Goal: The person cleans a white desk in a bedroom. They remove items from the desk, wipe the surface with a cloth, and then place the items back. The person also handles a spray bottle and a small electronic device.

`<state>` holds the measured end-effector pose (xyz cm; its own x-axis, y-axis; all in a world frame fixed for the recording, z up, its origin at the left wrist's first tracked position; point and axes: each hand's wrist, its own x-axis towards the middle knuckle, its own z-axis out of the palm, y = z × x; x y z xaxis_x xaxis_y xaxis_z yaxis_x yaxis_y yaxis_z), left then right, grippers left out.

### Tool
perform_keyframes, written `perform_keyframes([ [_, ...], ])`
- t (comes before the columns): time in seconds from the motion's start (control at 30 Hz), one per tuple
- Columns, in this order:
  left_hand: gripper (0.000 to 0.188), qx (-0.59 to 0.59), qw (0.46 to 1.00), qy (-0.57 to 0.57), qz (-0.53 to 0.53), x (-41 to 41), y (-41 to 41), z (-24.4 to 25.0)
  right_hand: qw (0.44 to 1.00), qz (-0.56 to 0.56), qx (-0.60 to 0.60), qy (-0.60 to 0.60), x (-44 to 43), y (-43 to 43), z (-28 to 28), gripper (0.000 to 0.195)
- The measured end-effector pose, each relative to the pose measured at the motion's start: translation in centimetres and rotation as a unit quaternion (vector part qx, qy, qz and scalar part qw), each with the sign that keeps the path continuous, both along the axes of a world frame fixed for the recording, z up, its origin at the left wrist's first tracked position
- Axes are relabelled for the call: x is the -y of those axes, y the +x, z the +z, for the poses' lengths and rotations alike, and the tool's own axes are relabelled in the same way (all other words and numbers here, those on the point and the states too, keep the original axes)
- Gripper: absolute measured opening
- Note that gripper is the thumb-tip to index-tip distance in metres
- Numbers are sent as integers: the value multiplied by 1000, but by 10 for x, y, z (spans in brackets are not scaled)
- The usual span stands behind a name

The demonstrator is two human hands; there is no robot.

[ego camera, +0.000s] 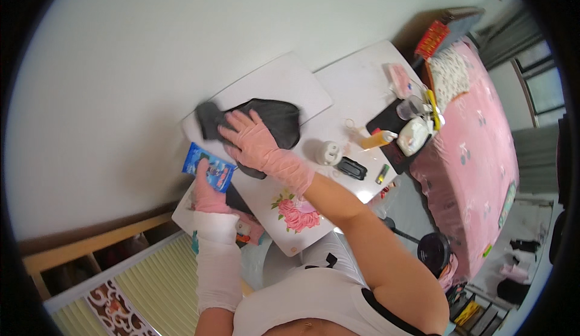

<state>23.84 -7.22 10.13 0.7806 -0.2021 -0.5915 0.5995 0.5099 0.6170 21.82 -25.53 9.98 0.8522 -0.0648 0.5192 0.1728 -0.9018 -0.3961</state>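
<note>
My left hand point(210, 191), in a pink glove below a white sleeve, grips a blue plastic packet point(209, 167) with a printed picture and writing. Its thumb lies across the packet's front. My right hand point(251, 142), also gloved in pink, is spread over a black fabric item point(276, 120), perhaps a pouch or cap, on the white folding table point(299, 75). The right fingers are apart and slightly blurred. The far left part of the black item is blurred too, and its middle is hidden under that hand.
To the right stand a white round container point(329, 153), a black case point(352, 168) and an orange bottle point(378, 140). A white pack point(414, 135) lies on a black mat. Beyond is a pink-covered bed point(471, 154); a wall point(158, 64) borders the table's back.
</note>
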Motion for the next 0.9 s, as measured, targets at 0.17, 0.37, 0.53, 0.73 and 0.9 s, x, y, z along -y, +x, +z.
perform_keyframes([
  [0.17, 45, 23, 999, -47, 6, -14, -11, 5, 997, -42, -59, 18, 91, 34, 3, 40],
  [0.37, 56, 54, 993, -99, -18, -26, -16, 2, 956, -282, -40, -68, 74, 56, -7, 30],
  [0.53, 55, 81, 990, -113, -36, -29, -14, -5, 1000, 18, -16, -15, -25, 56, 8, 24],
  [0.73, 43, 46, 997, -61, -5, -59, -20, -9, 961, 270, -50, -33, -51, 5, 3, 31],
  [0.9, 57, 44, 994, -43, -93, -89, -35, 4, 942, 332, -35, -43, 3, -43, -1, 25],
])
